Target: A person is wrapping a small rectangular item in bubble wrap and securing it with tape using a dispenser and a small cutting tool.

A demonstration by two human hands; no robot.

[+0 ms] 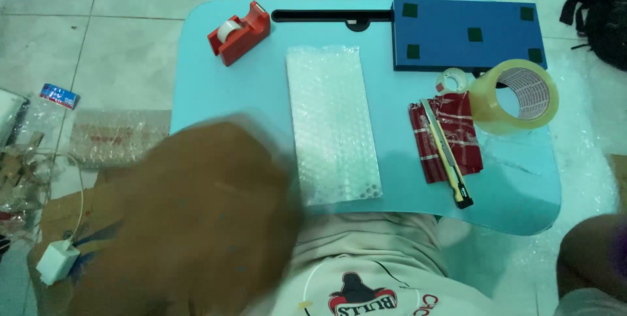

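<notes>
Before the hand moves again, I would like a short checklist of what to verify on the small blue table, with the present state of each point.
1. Bubble wrap sheet lies flat in the middle of the table: ok.
2. Nothing lies on the sheet: ok.
3. Red tape dispenser stands apart from the sheet, at the far left: ok.
4. Utility knife rests on the red packet, right of the sheet; blade in or out: cannot tell.
5. Big roll of clear tape sits at the right edge, by the blue box: ok.
6. Left hand is a blur near the camera; what it holds: cannot tell.
</notes>
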